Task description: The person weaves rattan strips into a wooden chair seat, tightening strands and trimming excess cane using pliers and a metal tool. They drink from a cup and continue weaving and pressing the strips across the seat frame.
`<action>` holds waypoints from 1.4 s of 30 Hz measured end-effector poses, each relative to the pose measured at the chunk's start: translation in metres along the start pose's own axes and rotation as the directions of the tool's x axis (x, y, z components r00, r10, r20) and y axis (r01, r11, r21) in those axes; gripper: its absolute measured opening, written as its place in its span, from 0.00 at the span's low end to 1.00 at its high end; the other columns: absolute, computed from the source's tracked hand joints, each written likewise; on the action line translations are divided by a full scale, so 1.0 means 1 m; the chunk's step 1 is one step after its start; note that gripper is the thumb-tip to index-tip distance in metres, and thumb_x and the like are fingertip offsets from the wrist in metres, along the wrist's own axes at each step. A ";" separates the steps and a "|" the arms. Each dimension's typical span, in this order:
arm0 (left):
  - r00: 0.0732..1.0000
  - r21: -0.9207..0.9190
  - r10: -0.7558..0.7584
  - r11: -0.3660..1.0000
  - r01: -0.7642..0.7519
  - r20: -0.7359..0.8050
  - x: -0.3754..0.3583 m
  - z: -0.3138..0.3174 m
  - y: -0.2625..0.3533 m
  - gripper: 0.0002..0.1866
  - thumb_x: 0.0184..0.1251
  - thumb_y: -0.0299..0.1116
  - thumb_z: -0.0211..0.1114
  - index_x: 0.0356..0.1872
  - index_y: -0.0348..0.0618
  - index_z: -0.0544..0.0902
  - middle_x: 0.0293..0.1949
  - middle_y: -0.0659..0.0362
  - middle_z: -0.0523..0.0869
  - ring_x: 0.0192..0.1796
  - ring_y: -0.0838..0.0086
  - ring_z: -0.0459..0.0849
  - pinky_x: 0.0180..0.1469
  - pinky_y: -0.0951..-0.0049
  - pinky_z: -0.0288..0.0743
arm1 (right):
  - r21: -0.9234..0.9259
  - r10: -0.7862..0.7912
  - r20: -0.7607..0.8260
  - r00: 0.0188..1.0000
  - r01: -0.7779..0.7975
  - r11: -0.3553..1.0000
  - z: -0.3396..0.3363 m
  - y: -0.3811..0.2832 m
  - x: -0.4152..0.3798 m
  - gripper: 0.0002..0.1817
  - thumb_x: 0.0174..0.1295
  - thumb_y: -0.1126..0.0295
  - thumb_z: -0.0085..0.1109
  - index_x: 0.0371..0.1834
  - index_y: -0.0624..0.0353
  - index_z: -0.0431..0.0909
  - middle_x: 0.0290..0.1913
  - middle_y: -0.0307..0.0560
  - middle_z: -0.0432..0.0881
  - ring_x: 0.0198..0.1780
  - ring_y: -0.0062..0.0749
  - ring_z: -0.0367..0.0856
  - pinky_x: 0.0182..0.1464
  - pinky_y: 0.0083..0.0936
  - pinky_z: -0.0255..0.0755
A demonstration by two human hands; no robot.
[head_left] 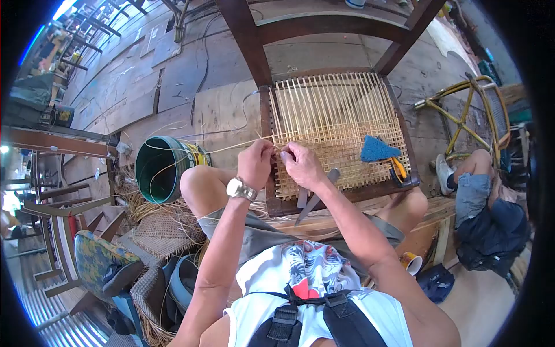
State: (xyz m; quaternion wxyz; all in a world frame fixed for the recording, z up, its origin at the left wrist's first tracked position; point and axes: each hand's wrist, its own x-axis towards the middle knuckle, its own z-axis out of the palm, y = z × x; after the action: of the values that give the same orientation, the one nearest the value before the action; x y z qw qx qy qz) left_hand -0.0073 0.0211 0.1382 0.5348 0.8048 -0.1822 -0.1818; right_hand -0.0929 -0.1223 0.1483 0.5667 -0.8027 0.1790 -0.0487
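Observation:
A dark wooden chair (269, 121) lies in front of me with a cane seat (341, 139), closely woven in its near half; its far half shows mostly parallel strands. At the seat's left edge my left hand (255, 164), with a watch on the wrist, pinches a pale cane strand (228, 147) trailing left. My right hand (303, 166) is closed beside it, thumb and fingertips at the same strand by the frame. A blue sponge (378, 149) and an orange-handled tool (399, 168) rest on the weave. Below my right hand lies a knife-like blade (307, 208), partly hidden.
Left of my knee stands a dark green bucket (156, 173) with cane in it. Loose cane (136, 202) lies below it. At the right are a cane frame (462, 113) and another person's leg (471, 179). A yellow cup (411, 263) sits by my right side.

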 end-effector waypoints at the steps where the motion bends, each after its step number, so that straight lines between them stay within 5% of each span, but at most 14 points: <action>1: 0.973 0.322 0.230 0.921 -0.217 -0.003 -0.002 -0.001 0.000 0.04 0.70 0.25 0.64 0.42 0.38 0.81 0.33 0.51 0.87 0.31 0.66 0.88 0.34 0.67 0.82 | 0.003 0.003 0.001 1.000 -0.003 1.000 0.000 0.000 0.000 0.10 0.68 0.67 0.57 0.39 0.63 0.81 0.31 0.57 0.85 0.34 0.48 0.86 0.38 0.40 0.77; 10: 0.926 0.407 0.302 0.893 -0.192 -0.226 -0.006 0.022 -0.005 0.05 0.66 0.28 0.65 0.38 0.40 0.78 0.31 0.47 0.84 0.36 0.48 0.84 0.38 0.53 0.77 | -0.065 -0.090 0.058 0.994 0.094 0.993 0.004 0.001 0.000 0.08 0.69 0.67 0.56 0.40 0.61 0.78 0.33 0.60 0.83 0.38 0.58 0.84 0.41 0.46 0.76; 12: 0.923 0.403 0.297 0.897 -0.181 -0.246 -0.005 0.024 -0.004 0.05 0.66 0.28 0.65 0.37 0.40 0.78 0.31 0.47 0.84 0.35 0.48 0.84 0.38 0.53 0.77 | -0.067 -0.117 0.056 0.992 0.121 0.990 0.004 0.003 -0.001 0.06 0.70 0.71 0.56 0.38 0.63 0.76 0.31 0.55 0.81 0.33 0.44 0.83 0.38 0.37 0.75; 17: 0.932 0.384 0.258 0.911 -0.148 -0.253 -0.005 0.019 -0.003 0.05 0.66 0.29 0.66 0.38 0.40 0.80 0.31 0.47 0.86 0.35 0.51 0.86 0.38 0.56 0.79 | -0.079 -0.139 0.062 0.988 0.143 0.987 0.005 0.004 0.001 0.06 0.70 0.71 0.57 0.39 0.63 0.77 0.30 0.54 0.82 0.32 0.42 0.83 0.37 0.36 0.75; 20: 0.963 -0.049 -0.207 0.978 0.202 -0.174 0.004 0.011 -0.008 0.10 0.68 0.30 0.68 0.45 0.37 0.82 0.36 0.53 0.90 0.36 0.68 0.90 0.38 0.66 0.84 | -0.055 -0.048 0.034 0.998 0.050 0.997 0.005 -0.004 -0.001 0.07 0.70 0.70 0.58 0.38 0.62 0.79 0.27 0.51 0.81 0.29 0.33 0.81 0.35 0.33 0.74; 21: 0.963 -0.050 -0.206 0.978 0.201 -0.173 0.006 0.009 -0.004 0.10 0.68 0.30 0.68 0.45 0.37 0.82 0.36 0.53 0.90 0.36 0.68 0.90 0.38 0.66 0.84 | -0.023 0.017 0.004 1.000 -0.017 1.000 0.006 -0.006 -0.001 0.08 0.71 0.69 0.59 0.38 0.62 0.80 0.25 0.48 0.81 0.27 0.27 0.79 0.34 0.30 0.73; 23: 0.906 -0.571 -0.423 0.744 0.346 -0.003 0.006 0.007 0.002 0.08 0.72 0.28 0.65 0.46 0.35 0.81 0.39 0.52 0.90 0.36 0.69 0.90 0.39 0.70 0.86 | 0.071 0.114 0.049 0.992 -0.118 0.990 0.008 -0.002 0.005 0.08 0.70 0.69 0.58 0.39 0.63 0.81 0.28 0.53 0.83 0.31 0.34 0.83 0.37 0.35 0.75; 27: 0.867 -0.792 -0.489 0.493 0.360 0.089 0.006 0.007 0.021 0.12 0.72 0.26 0.66 0.50 0.34 0.77 0.40 0.50 0.89 0.35 0.71 0.89 0.37 0.74 0.86 | 0.062 0.205 0.032 0.978 -0.207 0.976 0.009 -0.011 0.003 0.09 0.70 0.68 0.57 0.39 0.64 0.82 0.31 0.55 0.87 0.34 0.36 0.87 0.39 0.38 0.77; 31: 0.917 -0.572 -0.396 0.765 0.295 -0.056 0.007 0.016 0.014 0.21 0.67 0.27 0.71 0.56 0.29 0.75 0.38 0.50 0.90 0.34 0.70 0.89 0.37 0.75 0.84 | 0.028 0.105 -0.036 0.994 -0.104 0.994 0.012 -0.012 -0.005 0.10 0.70 0.67 0.57 0.39 0.64 0.80 0.32 0.60 0.86 0.36 0.46 0.88 0.39 0.40 0.77; 32: 0.922 -0.493 -0.379 0.819 0.292 -0.084 0.008 0.018 0.011 0.23 0.64 0.28 0.73 0.56 0.28 0.77 0.37 0.51 0.91 0.35 0.72 0.89 0.38 0.76 0.84 | 0.025 0.084 -0.065 0.994 -0.082 0.996 0.016 -0.009 -0.007 0.09 0.72 0.67 0.58 0.38 0.62 0.79 0.25 0.48 0.79 0.26 0.26 0.78 0.32 0.31 0.72; 35: 0.934 -0.246 -0.295 0.938 0.244 -0.200 0.010 0.028 -0.011 0.21 0.62 0.27 0.75 0.53 0.29 0.79 0.37 0.52 0.92 0.37 0.75 0.89 0.38 0.76 0.83 | -0.034 -0.047 -0.090 0.995 0.044 0.998 0.020 0.001 -0.009 0.09 0.72 0.67 0.57 0.40 0.62 0.79 0.26 0.49 0.79 0.27 0.28 0.79 0.33 0.31 0.73; 39: 0.908 -0.426 -0.398 0.849 0.312 -0.128 0.010 0.023 0.000 0.20 0.62 0.26 0.75 0.53 0.29 0.79 0.37 0.52 0.92 0.37 0.75 0.89 0.39 0.77 0.83 | -0.020 -0.027 -0.072 0.997 0.026 0.999 0.017 -0.003 -0.010 0.08 0.72 0.67 0.57 0.41 0.61 0.79 0.27 0.50 0.79 0.28 0.30 0.79 0.34 0.31 0.73; 41: 0.898 -0.466 -0.425 0.822 0.328 -0.117 0.009 0.021 0.007 0.19 0.63 0.25 0.74 0.52 0.29 0.79 0.38 0.52 0.91 0.38 0.74 0.90 0.40 0.77 0.82 | -0.013 -0.037 -0.050 0.998 0.036 0.999 0.014 -0.006 -0.010 0.09 0.72 0.66 0.56 0.42 0.61 0.79 0.33 0.61 0.84 0.37 0.56 0.86 0.39 0.44 0.76; 42: 0.897 -0.531 -0.434 0.780 0.330 -0.080 0.009 0.020 0.009 0.18 0.64 0.25 0.73 0.52 0.29 0.79 0.39 0.52 0.91 0.39 0.73 0.90 0.41 0.76 0.83 | -0.014 -0.042 -0.049 0.998 0.042 0.999 0.013 -0.006 -0.011 0.09 0.72 0.66 0.56 0.42 0.61 0.79 0.33 0.61 0.84 0.37 0.56 0.86 0.39 0.44 0.76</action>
State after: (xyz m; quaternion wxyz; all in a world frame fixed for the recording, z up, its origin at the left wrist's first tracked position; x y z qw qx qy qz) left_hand -0.0100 -0.0027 0.1379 0.6934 0.6703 0.0935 -0.2472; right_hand -0.0977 -0.1051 0.1509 0.5558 -0.8085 0.1764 -0.0793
